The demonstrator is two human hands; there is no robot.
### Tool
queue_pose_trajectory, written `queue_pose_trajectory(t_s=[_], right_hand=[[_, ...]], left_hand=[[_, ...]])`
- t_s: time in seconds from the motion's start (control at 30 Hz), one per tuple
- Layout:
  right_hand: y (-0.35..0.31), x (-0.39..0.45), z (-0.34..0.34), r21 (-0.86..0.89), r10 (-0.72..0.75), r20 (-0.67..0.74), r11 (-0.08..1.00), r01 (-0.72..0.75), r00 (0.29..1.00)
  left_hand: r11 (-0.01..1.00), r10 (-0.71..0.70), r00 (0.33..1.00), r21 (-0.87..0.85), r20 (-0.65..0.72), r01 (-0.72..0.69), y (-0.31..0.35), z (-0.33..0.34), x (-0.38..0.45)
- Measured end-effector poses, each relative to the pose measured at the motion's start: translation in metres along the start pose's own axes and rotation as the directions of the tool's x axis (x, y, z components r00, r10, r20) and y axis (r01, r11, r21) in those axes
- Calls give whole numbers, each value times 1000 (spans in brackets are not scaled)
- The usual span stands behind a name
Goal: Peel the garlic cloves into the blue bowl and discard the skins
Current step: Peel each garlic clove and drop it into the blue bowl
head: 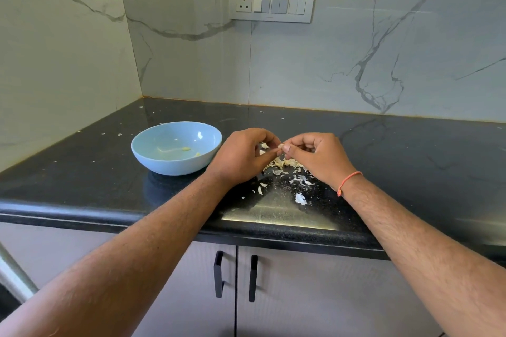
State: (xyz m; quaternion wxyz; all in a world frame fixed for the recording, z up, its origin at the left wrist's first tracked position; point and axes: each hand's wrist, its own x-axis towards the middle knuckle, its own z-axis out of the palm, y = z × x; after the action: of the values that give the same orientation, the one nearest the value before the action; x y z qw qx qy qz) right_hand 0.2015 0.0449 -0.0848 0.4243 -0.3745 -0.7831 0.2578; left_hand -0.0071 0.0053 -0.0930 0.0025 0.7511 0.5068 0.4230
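A light blue bowl (153,145) stands on the black counter, left of my hands, with two small peeled garlic pieces (186,149) inside. My left hand (241,156) and my right hand (315,156) meet above the counter, and both pinch one small garlic clove (280,146) between their fingertips. Below the hands lies a heap of garlic cloves and skins (284,163). Loose white skin flakes (300,198) are scattered toward the counter's front edge.
The black stone counter (410,161) runs into a corner of marble walls at the back left. A switch panel (271,3) sits on the back wall. Cabinet doors with black handles (219,273) are below the counter edge. Small skin bits dot the counter.
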Motion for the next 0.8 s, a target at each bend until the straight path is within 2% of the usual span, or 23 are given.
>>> queue_pose_trajectory(t_s=[0.27,0.6,0.8], right_hand=[[3,-1,0,60,-7,37,998,5,999],[-1,-4,6,-142,-99,-58,986,90,993],[-2,-3,7,-110,-73,-100,992,62,992]], left_hand=[[1000,-22,999,19,24,22,4,-2,-1],[999,-29,998,21,47,28,7,-1,0],[1000,-17,998,20,63,16,8,-2,1]])
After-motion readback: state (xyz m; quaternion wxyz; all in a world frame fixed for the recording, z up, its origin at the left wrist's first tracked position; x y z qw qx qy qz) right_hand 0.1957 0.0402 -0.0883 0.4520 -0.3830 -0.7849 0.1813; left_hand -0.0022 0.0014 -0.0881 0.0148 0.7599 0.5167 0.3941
